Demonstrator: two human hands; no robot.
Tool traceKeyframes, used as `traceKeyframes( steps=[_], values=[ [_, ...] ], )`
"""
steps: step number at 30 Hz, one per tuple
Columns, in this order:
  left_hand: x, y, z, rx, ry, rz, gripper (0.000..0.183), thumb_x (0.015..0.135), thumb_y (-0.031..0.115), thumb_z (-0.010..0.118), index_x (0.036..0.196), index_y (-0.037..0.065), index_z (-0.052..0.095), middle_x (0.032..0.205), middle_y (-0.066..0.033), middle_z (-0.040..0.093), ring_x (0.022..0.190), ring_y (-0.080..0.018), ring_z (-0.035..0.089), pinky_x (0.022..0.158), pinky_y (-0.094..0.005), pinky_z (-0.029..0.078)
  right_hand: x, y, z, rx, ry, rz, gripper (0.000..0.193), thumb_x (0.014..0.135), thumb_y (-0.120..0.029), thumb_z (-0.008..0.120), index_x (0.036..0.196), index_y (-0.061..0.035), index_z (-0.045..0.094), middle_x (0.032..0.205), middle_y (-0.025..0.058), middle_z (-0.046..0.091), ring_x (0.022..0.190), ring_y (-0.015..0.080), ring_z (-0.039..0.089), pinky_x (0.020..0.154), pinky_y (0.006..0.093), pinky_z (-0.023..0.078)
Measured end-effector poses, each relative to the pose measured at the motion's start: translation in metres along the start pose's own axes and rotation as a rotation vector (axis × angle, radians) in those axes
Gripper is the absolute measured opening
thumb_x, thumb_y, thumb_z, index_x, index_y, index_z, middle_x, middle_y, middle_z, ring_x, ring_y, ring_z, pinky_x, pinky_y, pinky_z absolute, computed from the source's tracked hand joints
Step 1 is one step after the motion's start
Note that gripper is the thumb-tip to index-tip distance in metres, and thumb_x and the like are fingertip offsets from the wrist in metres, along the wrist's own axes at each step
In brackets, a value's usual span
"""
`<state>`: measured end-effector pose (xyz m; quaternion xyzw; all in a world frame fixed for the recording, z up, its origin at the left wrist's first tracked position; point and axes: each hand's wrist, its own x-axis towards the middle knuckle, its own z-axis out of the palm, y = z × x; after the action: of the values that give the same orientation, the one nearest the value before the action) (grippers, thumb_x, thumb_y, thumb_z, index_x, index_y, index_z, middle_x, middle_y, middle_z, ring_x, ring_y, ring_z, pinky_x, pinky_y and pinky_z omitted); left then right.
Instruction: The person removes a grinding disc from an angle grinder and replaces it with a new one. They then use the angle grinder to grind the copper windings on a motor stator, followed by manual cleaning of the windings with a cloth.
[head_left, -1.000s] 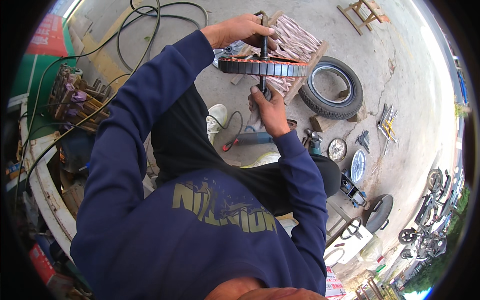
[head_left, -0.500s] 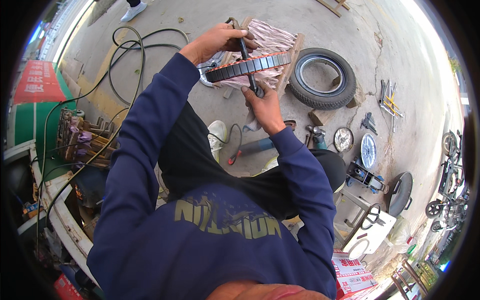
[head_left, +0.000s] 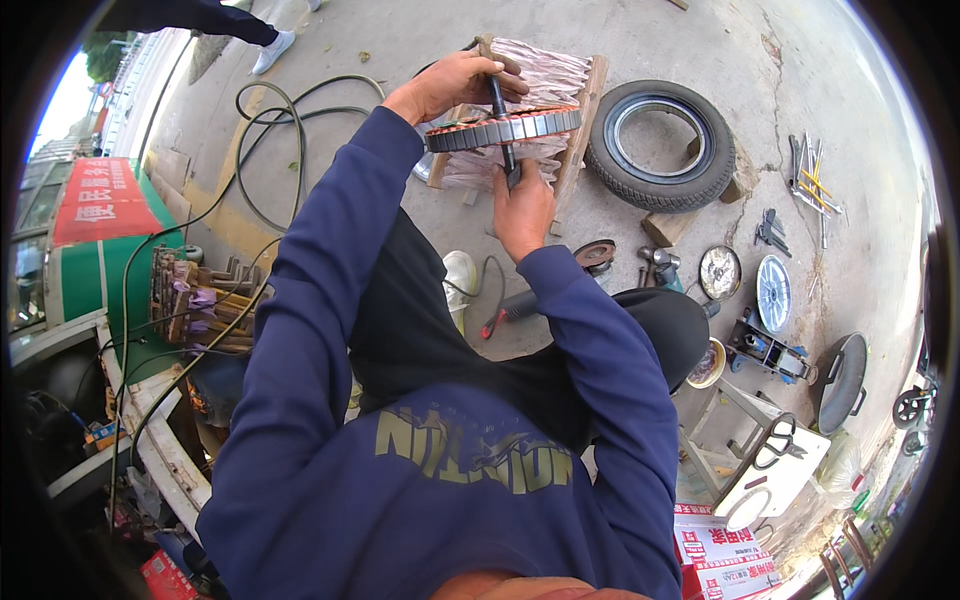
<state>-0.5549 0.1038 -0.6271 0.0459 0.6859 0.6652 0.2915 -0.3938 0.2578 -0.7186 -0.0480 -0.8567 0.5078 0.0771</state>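
Between my hands is a hub-motor stator (head_left: 530,127), a ring of dark metal teeth with orange-red windings and an axle through its middle. It is seen nearly edge-on, above a wooden frame (head_left: 590,95) wound with pale pinkish strips. My left hand (head_left: 445,85) is closed round the far end of the axle. At the near end, my right hand (head_left: 524,215) grips the axle with thumb and fingers. Part of each axle end is hidden by my fingers.
To the right lies a wheel with its tyre (head_left: 665,190), propped on wood blocks. Beyond it are long tools (head_left: 815,180), a silver disc (head_left: 773,293) and a floor jack (head_left: 765,350). Black hose (head_left: 300,120) loops at left. A passer-by's leg (head_left: 240,25) shows at the far left.
The stator has turned to lie slightly more level, with both hands still on its axle. The view has shifted, so surrounding things sit further right. More of the passer-by's leg shows.
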Motion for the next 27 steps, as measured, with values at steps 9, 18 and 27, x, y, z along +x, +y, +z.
traceKeyframes(
  steps=[9, 18, 27],
  values=[
    [0.004, -0.014, 0.000, -0.118, 0.008, -0.091, 0.044, 0.107, 0.018, 0.044, 0.140, -0.010, 0.045, 0.132, -0.0307, 0.064, 0.118, -0.0333, 0.067, 0.103, -0.0465, 0.056, -0.004, -0.008, 0.004, -0.018, -0.113, 0.090, 0.030, 0.096, -0.031, 0.071, 0.101, -0.0036, 0.061, 0.078, 0.0254, 0.070, 0.078, 0.0497, 0.069, 0.072, 0.0580, 0.052],
    [-0.043, 0.015, -0.008, 0.474, 0.276, -0.008, 0.063, 0.111, 0.052, 0.039, 0.147, 0.002, 0.055, 0.145, -0.0152, 0.062, 0.134, -0.0250, 0.057, 0.117, -0.0396, 0.040, -0.005, 0.001, 0.006, 0.026, -0.097, 0.069, 0.031, 0.096, -0.031, 0.070, 0.102, -0.0018, 0.063, 0.081, 0.0277, 0.070, 0.082, 0.0513, 0.068, 0.076, 0.0597, 0.051],
    [-0.106, -0.022, 0.038, 1.066, 0.251, 0.522, 0.066, 0.080, 0.030, 0.088, 0.134, 0.002, 0.062, 0.126, -0.0195, 0.069, 0.116, -0.0340, 0.068, 0.099, -0.0396, 0.053, 0.002, 0.008, -0.002, 0.025, -0.132, 0.022, 0.035, 0.095, -0.031, 0.071, 0.106, 0.0022, 0.065, 0.089, 0.0300, 0.071, 0.089, 0.0520, 0.068, 0.082, 0.0571, 0.052]
  ],
)
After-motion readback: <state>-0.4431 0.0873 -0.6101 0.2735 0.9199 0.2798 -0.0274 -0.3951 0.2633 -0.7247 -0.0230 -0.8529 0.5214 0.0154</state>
